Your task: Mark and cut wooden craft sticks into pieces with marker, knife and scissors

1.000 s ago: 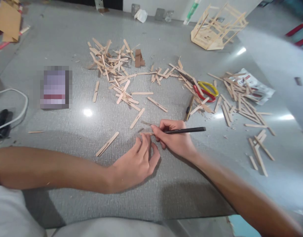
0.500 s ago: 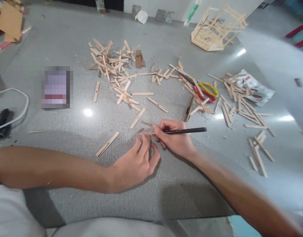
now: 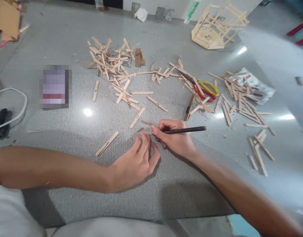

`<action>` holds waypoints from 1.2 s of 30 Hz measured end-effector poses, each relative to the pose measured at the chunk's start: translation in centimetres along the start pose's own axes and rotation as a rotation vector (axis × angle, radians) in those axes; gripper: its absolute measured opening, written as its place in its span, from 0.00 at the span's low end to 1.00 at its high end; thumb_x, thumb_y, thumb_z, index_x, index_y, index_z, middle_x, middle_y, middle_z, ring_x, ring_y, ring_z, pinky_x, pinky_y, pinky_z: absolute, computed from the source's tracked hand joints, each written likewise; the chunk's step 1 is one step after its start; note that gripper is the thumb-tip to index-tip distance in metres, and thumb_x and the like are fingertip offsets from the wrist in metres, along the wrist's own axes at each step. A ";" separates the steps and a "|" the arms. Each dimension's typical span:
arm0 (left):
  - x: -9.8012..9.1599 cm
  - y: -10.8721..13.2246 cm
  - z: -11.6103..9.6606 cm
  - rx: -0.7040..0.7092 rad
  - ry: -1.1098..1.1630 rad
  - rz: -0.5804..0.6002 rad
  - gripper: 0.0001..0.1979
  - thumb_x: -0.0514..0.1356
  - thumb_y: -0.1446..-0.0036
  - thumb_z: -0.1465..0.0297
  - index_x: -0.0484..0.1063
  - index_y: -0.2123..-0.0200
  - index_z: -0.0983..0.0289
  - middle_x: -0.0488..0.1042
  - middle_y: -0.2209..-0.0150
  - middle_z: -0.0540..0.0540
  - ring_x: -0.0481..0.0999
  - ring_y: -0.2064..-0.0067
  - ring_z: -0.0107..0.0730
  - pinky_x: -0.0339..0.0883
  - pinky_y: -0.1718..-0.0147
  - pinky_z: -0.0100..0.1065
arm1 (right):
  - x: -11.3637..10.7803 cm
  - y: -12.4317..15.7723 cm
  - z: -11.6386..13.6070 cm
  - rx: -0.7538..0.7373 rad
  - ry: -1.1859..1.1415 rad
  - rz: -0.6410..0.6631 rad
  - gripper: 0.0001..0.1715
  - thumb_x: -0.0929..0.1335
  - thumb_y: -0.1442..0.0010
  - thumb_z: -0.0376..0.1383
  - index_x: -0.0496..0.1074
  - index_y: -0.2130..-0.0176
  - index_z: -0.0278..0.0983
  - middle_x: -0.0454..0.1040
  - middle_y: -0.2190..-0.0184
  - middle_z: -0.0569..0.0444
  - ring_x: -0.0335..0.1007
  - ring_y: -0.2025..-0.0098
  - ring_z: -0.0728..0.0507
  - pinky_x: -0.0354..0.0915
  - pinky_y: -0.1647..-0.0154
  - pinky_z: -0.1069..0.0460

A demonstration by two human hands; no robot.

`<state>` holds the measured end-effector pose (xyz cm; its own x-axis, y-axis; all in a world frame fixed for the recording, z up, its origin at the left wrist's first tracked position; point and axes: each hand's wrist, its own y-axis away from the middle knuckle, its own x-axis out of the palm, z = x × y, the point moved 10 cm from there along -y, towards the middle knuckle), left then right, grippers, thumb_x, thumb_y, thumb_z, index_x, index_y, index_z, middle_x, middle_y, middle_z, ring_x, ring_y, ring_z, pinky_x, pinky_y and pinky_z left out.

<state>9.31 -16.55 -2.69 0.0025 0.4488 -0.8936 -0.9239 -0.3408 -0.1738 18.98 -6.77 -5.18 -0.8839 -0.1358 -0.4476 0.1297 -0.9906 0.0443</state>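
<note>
My right hand (image 3: pixel 174 138) grips a thin black tool (image 3: pixel 188 129) like a pen, its tip down on a small wooden stick (image 3: pixel 146 133) lying on the grey table (image 3: pixel 67 49). My left hand (image 3: pixel 139 161) rests on the table just below, its fingertips pressed on the near end of that stick. Two loose sticks lie close by: one (image 3: pixel 107 144) to the left of my left hand, another (image 3: pixel 137 117) just above.
Piles of wooden sticks (image 3: pixel 112 62) spread across the table's middle and right (image 3: pixel 240 98). Red and yellow scissors (image 3: pixel 205 90) lie among them. A stick-built frame (image 3: pixel 217 28) stands at the back right. A white cable (image 3: pixel 11 105) sits at the left edge.
</note>
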 end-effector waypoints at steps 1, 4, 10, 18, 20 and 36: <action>0.0 0.0 0.0 0.000 0.001 0.002 0.22 0.56 0.31 0.69 0.70 0.43 0.82 0.79 0.48 0.79 0.80 0.45 0.58 0.71 0.47 0.47 | 0.0 0.0 0.1 0.000 -0.001 0.001 0.31 0.72 0.34 0.50 0.61 0.81 0.40 0.64 0.89 0.61 0.58 0.85 0.51 0.56 0.81 0.53; -0.1 -0.1 0.1 0.003 0.006 0.003 0.22 0.56 0.31 0.68 0.70 0.43 0.81 0.79 0.48 0.78 0.80 0.45 0.57 0.71 0.47 0.47 | 0.0 -0.1 0.2 0.002 0.000 0.002 0.31 0.72 0.34 0.49 0.61 0.81 0.40 0.64 0.89 0.61 0.57 0.85 0.51 0.56 0.81 0.53; 0.2 0.0 0.0 0.006 -0.006 0.011 0.21 0.55 0.30 0.68 0.70 0.43 0.81 0.79 0.47 0.78 0.79 0.44 0.57 0.71 0.46 0.47 | -0.2 0.0 0.0 0.007 0.040 -0.019 0.30 0.71 0.34 0.48 0.60 0.81 0.40 0.63 0.89 0.61 0.57 0.85 0.52 0.56 0.81 0.53; 0.3 0.0 0.0 0.003 -0.004 0.013 0.24 0.56 0.30 0.65 0.69 0.43 0.82 0.77 0.47 0.81 0.78 0.44 0.59 0.69 0.47 0.48 | -1.0 -0.6 -1.4 0.175 -0.266 -0.049 0.28 0.74 0.40 0.47 0.62 0.81 0.40 0.70 0.87 0.58 0.56 0.90 0.54 0.53 0.89 0.56; 0.2 0.1 0.1 -0.004 0.005 0.001 0.24 0.56 0.29 0.63 0.69 0.43 0.82 0.77 0.47 0.82 0.78 0.44 0.60 0.69 0.47 0.48 | -1.6 -0.7 -1.9 0.220 -0.352 -0.079 0.28 0.75 0.42 0.49 0.62 0.81 0.40 0.70 0.87 0.58 0.53 0.91 0.54 0.49 0.91 0.57; -1.3 -0.4 1.6 -0.084 0.081 -0.093 0.11 0.56 0.36 0.80 0.74 0.52 0.75 0.81 0.59 0.66 0.80 0.58 0.41 0.71 0.57 0.37 | -1.6 -0.8 -2.5 0.229 -0.472 -0.090 0.27 0.77 0.45 0.48 0.62 0.81 0.40 0.72 0.86 0.58 0.52 0.91 0.55 0.47 0.92 0.57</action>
<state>9.06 -15.71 -0.79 0.1206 0.4146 -0.9020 -0.8831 -0.3702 -0.2883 21.45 -5.75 -6.72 -0.9999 0.0089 -0.0108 -0.0112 -0.9702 0.2421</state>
